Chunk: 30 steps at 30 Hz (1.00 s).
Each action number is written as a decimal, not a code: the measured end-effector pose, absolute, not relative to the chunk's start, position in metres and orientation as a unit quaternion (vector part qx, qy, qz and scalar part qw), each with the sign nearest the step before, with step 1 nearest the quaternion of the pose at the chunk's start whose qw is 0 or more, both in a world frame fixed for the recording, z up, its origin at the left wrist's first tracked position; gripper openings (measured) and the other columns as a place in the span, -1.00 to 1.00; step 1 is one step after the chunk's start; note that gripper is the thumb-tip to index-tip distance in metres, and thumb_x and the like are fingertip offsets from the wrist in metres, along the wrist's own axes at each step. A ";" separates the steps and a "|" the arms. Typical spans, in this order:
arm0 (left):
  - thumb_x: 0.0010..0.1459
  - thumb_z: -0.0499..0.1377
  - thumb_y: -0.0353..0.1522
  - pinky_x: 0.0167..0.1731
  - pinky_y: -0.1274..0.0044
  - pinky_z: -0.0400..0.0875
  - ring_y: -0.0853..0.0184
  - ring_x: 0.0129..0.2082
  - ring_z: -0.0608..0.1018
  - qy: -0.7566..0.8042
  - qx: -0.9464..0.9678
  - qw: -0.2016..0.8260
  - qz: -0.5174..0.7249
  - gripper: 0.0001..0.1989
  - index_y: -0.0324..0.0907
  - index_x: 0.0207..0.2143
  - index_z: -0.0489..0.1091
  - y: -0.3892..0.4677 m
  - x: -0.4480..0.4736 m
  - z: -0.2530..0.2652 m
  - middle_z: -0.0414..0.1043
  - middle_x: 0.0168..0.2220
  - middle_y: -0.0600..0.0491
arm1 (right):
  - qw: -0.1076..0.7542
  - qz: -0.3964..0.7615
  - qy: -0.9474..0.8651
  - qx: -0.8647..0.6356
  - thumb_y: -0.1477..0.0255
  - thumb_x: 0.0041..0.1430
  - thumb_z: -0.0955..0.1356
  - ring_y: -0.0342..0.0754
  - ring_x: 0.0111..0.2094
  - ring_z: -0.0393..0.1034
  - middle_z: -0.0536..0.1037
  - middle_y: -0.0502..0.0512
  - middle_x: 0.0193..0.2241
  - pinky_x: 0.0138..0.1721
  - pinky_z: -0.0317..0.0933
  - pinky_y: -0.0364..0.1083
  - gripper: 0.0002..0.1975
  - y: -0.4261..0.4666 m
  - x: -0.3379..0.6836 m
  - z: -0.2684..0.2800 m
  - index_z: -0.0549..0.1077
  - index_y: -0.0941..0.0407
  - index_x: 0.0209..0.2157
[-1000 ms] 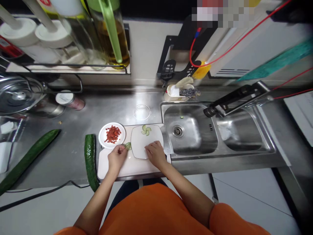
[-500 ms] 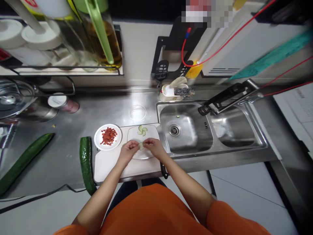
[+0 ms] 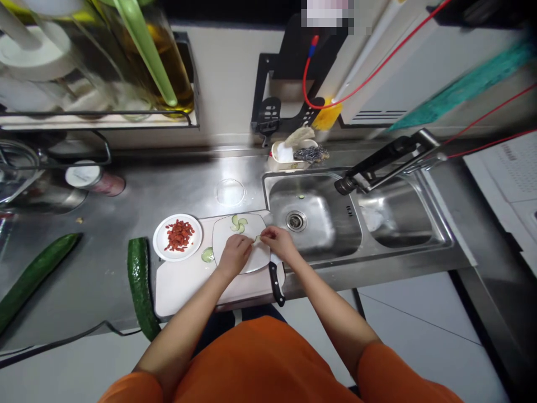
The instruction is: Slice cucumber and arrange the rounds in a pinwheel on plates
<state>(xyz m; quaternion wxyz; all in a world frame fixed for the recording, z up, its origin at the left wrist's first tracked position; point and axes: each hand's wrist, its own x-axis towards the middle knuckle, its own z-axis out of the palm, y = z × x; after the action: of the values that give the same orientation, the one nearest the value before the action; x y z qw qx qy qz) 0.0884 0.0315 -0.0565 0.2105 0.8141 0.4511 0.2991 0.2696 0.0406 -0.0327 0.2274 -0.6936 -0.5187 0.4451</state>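
My left hand (image 3: 235, 254) and my right hand (image 3: 279, 243) meet over a square white plate (image 3: 221, 230), fingertips pinched on a thin cucumber slice (image 3: 257, 239) seen nearly edge-on. Several pale green cucumber slices (image 3: 238, 225) lie in a pinwheel near the plate's far edge. Beneath the plate is a light cutting board (image 3: 180, 288), with a small pile of cucumber slices (image 3: 207, 255) left of the plate. A knife (image 3: 276, 284) with a black handle lies at the board's right end; its blade is mostly hidden.
Red dried berries (image 3: 179, 234) sit on a round white plate (image 3: 158, 240) at left. A cut cucumber (image 3: 141, 285) and a longer cucumber (image 3: 36, 280) lie farther left. A double sink (image 3: 314, 218) with a black faucet (image 3: 369, 165) is at right. Oil bottles (image 3: 168, 67) stand on a rack above.
Both hands have moved slightly right over the plate, and the held slice has turned edge-on. The pile on the board and the knife handle show more. The view has shifted a little.
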 end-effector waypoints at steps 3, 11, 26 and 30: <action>0.21 0.02 -0.43 -0.24 0.43 0.29 0.32 -0.32 0.40 0.419 0.851 0.160 0.273 -0.81 -0.16 -0.26 0.43 0.034 0.094 -0.065 0.41 -0.36 -0.01 | 0.145 0.354 -0.602 -0.701 0.45 0.02 0.32 -0.13 -0.45 0.30 0.49 -0.03 -0.54 -0.36 0.09 -0.16 -0.90 0.047 0.272 -0.030 0.50 0.10 -0.45; 0.21 0.06 -0.37 -0.22 0.39 0.24 0.27 -0.27 0.38 0.435 0.859 0.140 0.229 -0.83 -0.15 -0.23 0.44 0.027 0.105 -0.072 0.41 -0.32 -0.03 | -0.017 0.210 -0.705 -0.677 0.41 0.21 0.25 0.02 -0.15 0.23 0.54 0.13 -0.29 -0.24 -0.02 -0.08 -0.81 0.048 0.264 -0.016 0.50 0.08 -0.32; 0.21 0.04 -0.23 -0.01 0.25 0.16 0.09 0.05 0.31 0.460 0.867 0.159 0.105 -0.58 -0.13 0.09 0.30 0.007 0.099 -0.056 0.36 0.05 -0.13 | 0.086 0.108 -0.765 -0.629 0.39 0.28 0.19 0.10 0.01 0.10 0.46 0.16 -0.08 -0.14 0.03 -0.01 -0.71 0.007 0.273 -0.034 0.46 0.05 -0.06; 0.22 0.02 -0.23 0.00 0.24 0.14 0.08 0.06 0.31 0.464 0.867 0.150 0.102 -0.59 -0.16 0.09 0.30 0.007 0.100 -0.053 0.36 0.05 -0.14 | 0.063 0.096 -0.802 -0.587 0.38 0.30 0.17 0.14 0.11 0.04 0.39 0.13 0.07 -0.05 0.00 0.06 -0.64 -0.005 0.275 -0.039 0.36 0.04 0.08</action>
<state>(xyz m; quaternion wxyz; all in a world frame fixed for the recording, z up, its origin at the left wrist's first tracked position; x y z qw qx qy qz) 0.1004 0.0069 -0.0529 0.1502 0.8673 0.4635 0.1022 0.2754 -0.0053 -0.0393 0.0632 -0.5868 -0.8016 0.0958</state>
